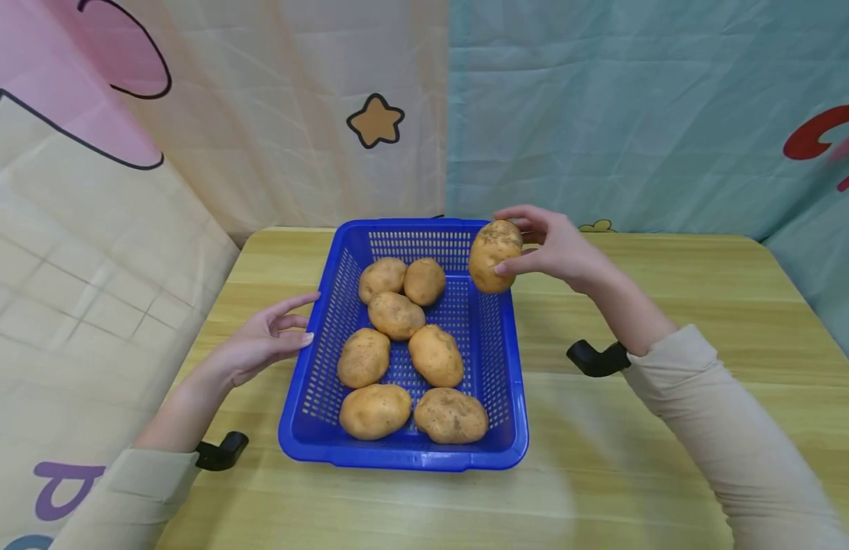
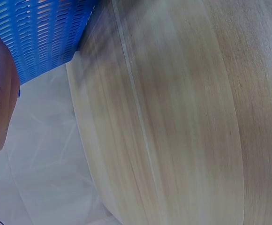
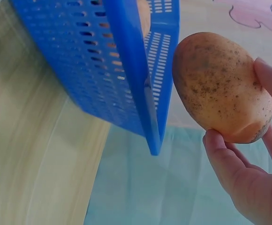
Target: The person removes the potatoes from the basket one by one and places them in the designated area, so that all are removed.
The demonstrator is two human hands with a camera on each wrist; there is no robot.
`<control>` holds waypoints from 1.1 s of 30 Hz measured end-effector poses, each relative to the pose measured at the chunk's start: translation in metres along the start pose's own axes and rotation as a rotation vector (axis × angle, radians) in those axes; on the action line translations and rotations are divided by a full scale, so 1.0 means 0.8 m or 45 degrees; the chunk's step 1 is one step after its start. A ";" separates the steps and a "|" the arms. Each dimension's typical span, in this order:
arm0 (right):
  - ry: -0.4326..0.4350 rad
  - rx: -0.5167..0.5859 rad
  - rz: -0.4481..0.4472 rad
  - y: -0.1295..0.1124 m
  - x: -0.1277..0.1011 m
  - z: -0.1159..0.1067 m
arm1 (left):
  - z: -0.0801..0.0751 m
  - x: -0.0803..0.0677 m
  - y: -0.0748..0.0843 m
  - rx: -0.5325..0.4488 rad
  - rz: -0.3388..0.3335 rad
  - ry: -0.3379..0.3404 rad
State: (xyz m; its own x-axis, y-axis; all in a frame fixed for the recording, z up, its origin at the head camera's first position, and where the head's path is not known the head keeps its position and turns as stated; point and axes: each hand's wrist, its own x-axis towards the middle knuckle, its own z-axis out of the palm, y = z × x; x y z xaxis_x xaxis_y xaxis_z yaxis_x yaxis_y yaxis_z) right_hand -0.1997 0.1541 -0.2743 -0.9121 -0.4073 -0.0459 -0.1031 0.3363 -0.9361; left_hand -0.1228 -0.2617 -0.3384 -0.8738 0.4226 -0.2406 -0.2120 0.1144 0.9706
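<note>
A blue perforated plastic basket stands on the wood-grain tabletop, against its far edge and left of the midpoint of that edge. The right hand holds one potato in a pinch, thumb on the near side and fingers on the far side. This potato is raised above the basket, at the far end of the right rim, near the far right corner; the right wrist view shows it apart from the rim. Seven potatoes lie in the basket, mostly toward its left side and near edge; the floor at the far right is bare. The left hand is at the left rim, thumb and forefinger spread apart, their tips touching or just beside the outside of the basket; actual contact pressure cannot be told. The step in hand is judged to be the handling of a single potato across the rim; the direction of transfer, in or out, cannot be determined. The next move appears to call for a firm pinch, clearance over the rim, and a low, controlled release, with the left hand available to steady the basket.
</note>
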 end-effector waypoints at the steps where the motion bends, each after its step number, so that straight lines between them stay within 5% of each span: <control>1: 0.002 0.006 0.004 0.002 -0.002 -0.002 | 0.000 0.000 -0.001 0.001 -0.006 0.003; 33: 0.097 0.129 0.194 0.089 -0.040 -0.062 | -0.003 0.000 -0.004 -0.022 0.012 -0.013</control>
State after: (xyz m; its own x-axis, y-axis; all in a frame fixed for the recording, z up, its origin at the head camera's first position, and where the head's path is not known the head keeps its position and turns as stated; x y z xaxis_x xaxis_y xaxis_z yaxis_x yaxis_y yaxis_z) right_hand -0.1975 0.2330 -0.3226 -0.9420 -0.2913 -0.1670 0.0757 0.3003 -0.9508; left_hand -0.1235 -0.2643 -0.3419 -0.8712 0.4329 -0.2317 -0.2117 0.0946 0.9727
